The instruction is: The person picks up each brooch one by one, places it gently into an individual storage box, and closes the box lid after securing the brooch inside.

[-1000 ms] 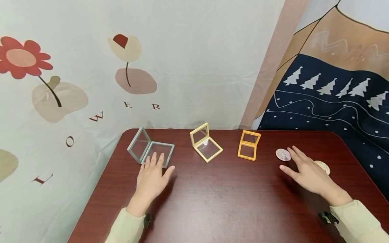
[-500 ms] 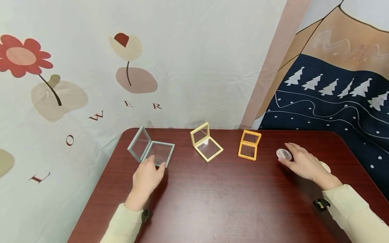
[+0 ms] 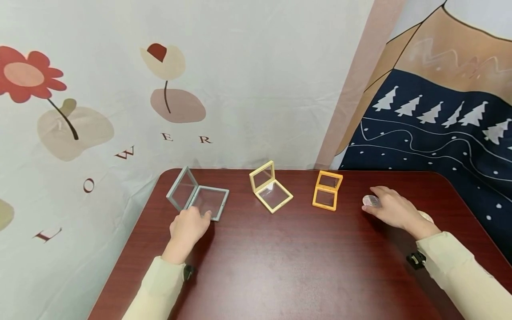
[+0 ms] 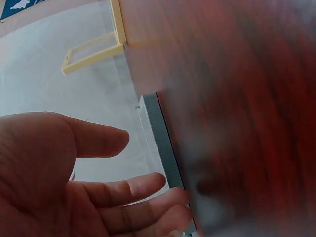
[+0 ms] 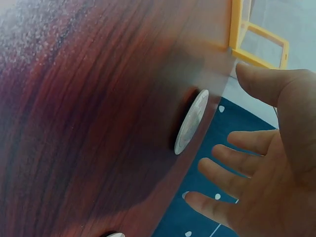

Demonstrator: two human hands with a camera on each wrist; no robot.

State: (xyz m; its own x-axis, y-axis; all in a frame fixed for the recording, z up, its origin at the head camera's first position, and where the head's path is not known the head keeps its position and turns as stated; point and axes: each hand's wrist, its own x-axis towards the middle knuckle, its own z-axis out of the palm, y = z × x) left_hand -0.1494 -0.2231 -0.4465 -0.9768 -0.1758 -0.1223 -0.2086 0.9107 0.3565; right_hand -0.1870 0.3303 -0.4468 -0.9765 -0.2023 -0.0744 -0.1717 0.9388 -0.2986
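Here, right hand [image 3: 395,211] hovers palm down — near a disc [image 5: 191,123].

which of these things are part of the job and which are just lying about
Likely in the job:
grey square hinged clear-panelled case, nearest the left hand
round silvery disc, nearest the right hand

Probably just lying about:
pale yellow square hinged case
orange square hinged case
round pale gold disc

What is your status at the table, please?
Left hand at grey case, contact unclear. Right hand by silver disc, not gripping it. Grey case unfolded; nothing seen blocking either hand.
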